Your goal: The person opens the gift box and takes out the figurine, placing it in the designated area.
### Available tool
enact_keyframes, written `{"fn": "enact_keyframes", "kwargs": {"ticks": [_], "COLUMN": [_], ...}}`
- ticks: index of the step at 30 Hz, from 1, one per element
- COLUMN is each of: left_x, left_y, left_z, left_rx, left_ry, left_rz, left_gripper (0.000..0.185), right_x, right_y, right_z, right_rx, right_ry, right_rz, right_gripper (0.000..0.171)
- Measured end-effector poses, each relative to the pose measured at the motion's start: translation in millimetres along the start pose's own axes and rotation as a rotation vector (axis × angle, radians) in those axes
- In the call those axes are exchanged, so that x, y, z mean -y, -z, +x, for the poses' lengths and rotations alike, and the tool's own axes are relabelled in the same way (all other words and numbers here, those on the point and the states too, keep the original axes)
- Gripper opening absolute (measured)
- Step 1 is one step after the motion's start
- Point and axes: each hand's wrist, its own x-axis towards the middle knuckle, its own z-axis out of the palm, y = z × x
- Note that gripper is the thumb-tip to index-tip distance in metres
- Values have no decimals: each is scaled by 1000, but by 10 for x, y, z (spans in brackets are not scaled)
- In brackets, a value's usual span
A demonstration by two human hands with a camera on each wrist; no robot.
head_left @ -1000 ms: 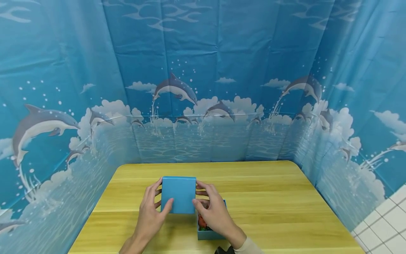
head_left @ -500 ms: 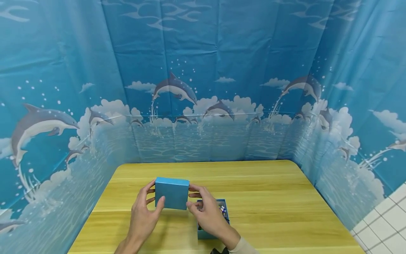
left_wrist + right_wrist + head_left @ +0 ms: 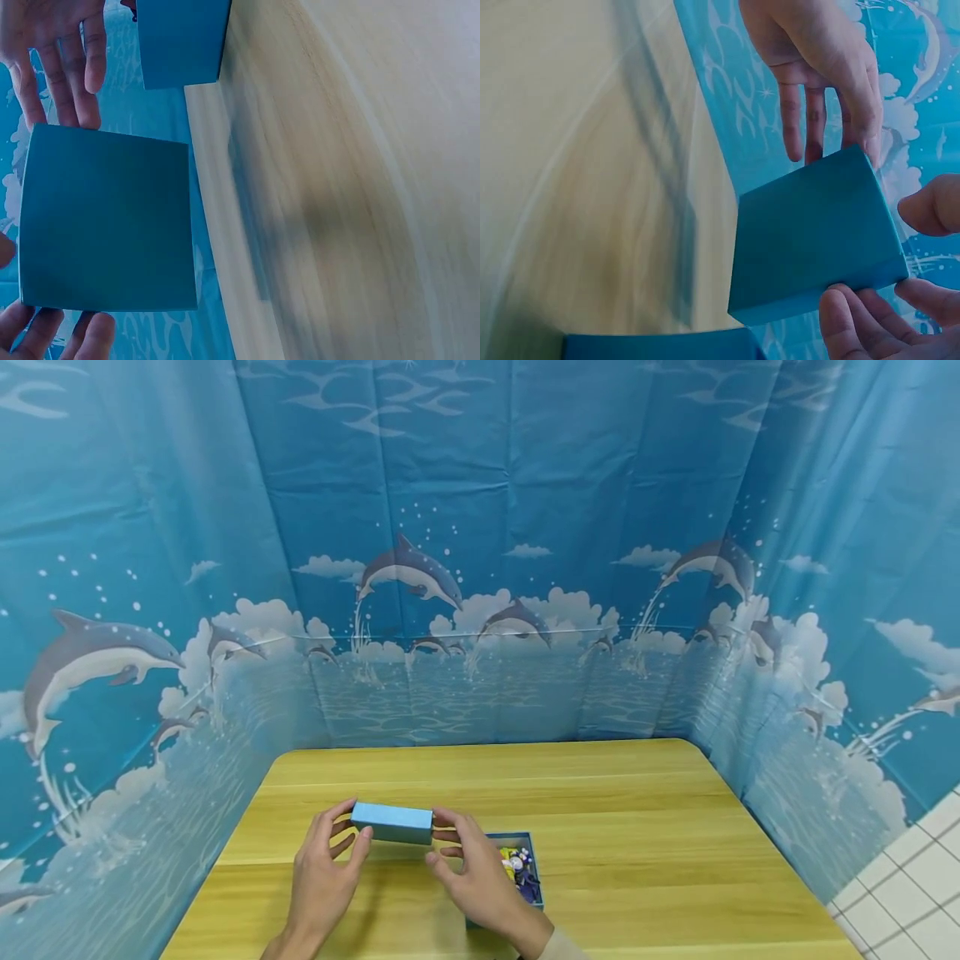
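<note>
A shallow square blue box lid is held above the table between both hands, tilted so its narrow side faces up toward the head view. My left hand grips its left edge, fingertips on the side and thumb at the near edge. On the opposite edge rest the fingertips of my right hand, its thumb lifted off the lid. In the left wrist view the lid shows a flat, plain face. Partly hidden behind the right hand stands an open blue box holding small colourful pieces.
The yellow wood-grain table extends to the right and behind the hands. A blue dolphin-print curtain hangs close around its back and sides. White floor tiles show at the lower right.
The lid has moved left and down and tipped from face-on to nearly edge-on. Both hands have travelled with it, the right thumb has come off, and more of the box's contents shows.
</note>
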Motion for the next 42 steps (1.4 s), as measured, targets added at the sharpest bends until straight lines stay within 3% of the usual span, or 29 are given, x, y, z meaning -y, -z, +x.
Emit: {"fn": "enact_keyframes", "kwargs": {"ticks": [16, 25, 30, 42], "left_x": [109, 213, 248, 281], "left_y": [109, 174, 180, 174], "left_z": [-28, -91, -100, -109], "left_rx": [5, 112, 153, 236], "left_ry": [51, 138, 185, 227], "left_rz": [-6, 52, 75, 127], "left_gripper": [20, 21, 22, 24], "right_x": [-55, -40, -44, -43], "right_y": [-163, -202, -226, -307], "right_z": [-59, -128, -142, -131], "right_rx": [49, 93, 97, 176], "right_ry": [-17, -77, -86, -175], "right_rz": [53, 53, -4, 33], "right_gripper": [60, 66, 67, 76]}}
